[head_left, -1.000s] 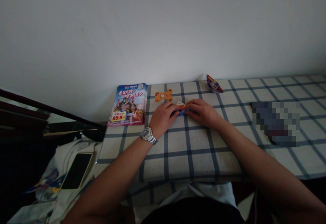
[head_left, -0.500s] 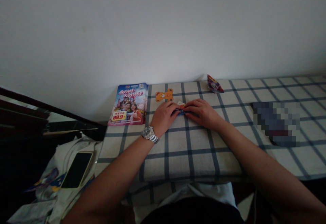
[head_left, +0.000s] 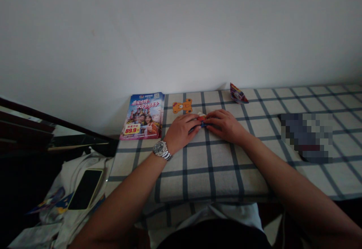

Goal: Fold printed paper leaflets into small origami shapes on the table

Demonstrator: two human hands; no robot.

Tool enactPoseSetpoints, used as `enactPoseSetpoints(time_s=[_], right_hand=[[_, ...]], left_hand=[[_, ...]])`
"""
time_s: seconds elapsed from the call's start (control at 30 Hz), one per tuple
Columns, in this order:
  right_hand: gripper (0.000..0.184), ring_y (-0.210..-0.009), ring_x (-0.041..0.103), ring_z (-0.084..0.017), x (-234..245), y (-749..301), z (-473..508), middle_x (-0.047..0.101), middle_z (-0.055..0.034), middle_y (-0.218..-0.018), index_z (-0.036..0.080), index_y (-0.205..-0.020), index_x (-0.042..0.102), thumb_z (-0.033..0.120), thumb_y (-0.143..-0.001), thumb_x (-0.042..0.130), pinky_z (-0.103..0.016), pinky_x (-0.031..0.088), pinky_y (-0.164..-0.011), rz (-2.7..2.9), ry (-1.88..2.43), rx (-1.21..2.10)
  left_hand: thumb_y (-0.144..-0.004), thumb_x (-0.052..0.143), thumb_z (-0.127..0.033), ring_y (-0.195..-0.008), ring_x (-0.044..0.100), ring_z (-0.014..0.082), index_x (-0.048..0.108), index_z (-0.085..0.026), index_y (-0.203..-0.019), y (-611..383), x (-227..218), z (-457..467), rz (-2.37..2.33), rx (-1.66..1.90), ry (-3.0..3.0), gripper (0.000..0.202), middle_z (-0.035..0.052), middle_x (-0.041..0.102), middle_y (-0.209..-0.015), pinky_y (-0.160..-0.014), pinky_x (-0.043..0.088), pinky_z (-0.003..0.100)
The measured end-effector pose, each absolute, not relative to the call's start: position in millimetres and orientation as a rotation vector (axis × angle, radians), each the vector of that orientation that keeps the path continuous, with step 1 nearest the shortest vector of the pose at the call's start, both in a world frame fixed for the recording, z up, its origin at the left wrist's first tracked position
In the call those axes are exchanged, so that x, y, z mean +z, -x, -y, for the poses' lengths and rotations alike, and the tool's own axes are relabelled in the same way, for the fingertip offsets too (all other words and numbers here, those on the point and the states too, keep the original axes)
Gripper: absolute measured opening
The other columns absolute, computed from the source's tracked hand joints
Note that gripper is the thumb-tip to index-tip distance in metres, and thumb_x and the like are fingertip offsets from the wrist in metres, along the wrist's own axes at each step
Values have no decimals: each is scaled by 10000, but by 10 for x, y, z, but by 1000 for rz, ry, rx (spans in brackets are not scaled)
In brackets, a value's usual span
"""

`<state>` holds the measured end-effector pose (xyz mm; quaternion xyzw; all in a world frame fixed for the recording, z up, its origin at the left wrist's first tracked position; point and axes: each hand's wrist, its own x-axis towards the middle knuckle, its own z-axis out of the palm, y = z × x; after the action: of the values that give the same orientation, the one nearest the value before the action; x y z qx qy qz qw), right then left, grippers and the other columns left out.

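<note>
Both my hands rest on the checked tablecloth (head_left: pixel 215 166) near the wall, fingertips meeting over a small folded piece of coloured paper (head_left: pixel 201 119). My left hand (head_left: pixel 181 130), with a metal watch at the wrist, presses on the paper's left part with fingers curled. My right hand (head_left: pixel 224 125) pinches its right part. Only a small red, blue and white bit of the paper shows between the fingers.
A stack of colourful flyers (head_left: pixel 143 115) lies at the table's back left. An orange bear-shaped cutout (head_left: pixel 182 106) sits beside it. A folded paper shape (head_left: pixel 238 94) stands by the wall. A blurred dark patch (head_left: pixel 307 136) is at right. A phone (head_left: pixel 85 189) lies on cloth at lower left.
My fingers have shifted slightly on the folded paper, drawing closer together; less of the paper shows. The left wrist has moved a little to the left.
</note>
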<state>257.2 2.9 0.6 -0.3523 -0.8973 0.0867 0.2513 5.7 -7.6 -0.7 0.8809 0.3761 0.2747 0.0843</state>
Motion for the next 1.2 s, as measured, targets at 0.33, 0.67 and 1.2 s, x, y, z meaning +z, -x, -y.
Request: enactPoseSetpoints(time_s=[0.33, 0.67, 1.2], right_hand=[[247, -1258, 569, -330, -21, -2629, -43, 633, -119, -1350, 290, -1195, 775, 338, -983, 657, -559, 494, -1074, 2432, 1029, 171], [228, -1294, 574, -323, -16, -2650, -53, 624, -139, -1373, 257, -1161, 774, 278, -1008, 606, -559, 501, -1095, 2420, 946, 270], [219, -1294, 606, -314, -21, -2699, -70, 637, -130, -1401, 263, -1115, 783, 297, -1026, 585, -554, 515, -1084, 2415, 940, 312]], left_hand=[[-1040, 587, -389, -1028, 619, 238, 777, -228, -1140, -86, 60, 159, -1094, 704, -2667, 268, 81, 657, -1061, -979, 520, 448], [-1048, 569, -392, -996, 608, 231, 739, -247, -1252, -105, 73, 202, -999, 613, -2693, 302, 80, 648, -1096, -920, 548, 415], [-1050, 575, -351, -1221, 632, 242, 712, -242, -1285, -133, 47, 204, -868, 601, -2712, 293, 76, 662, -1350, -1086, 543, 449]])
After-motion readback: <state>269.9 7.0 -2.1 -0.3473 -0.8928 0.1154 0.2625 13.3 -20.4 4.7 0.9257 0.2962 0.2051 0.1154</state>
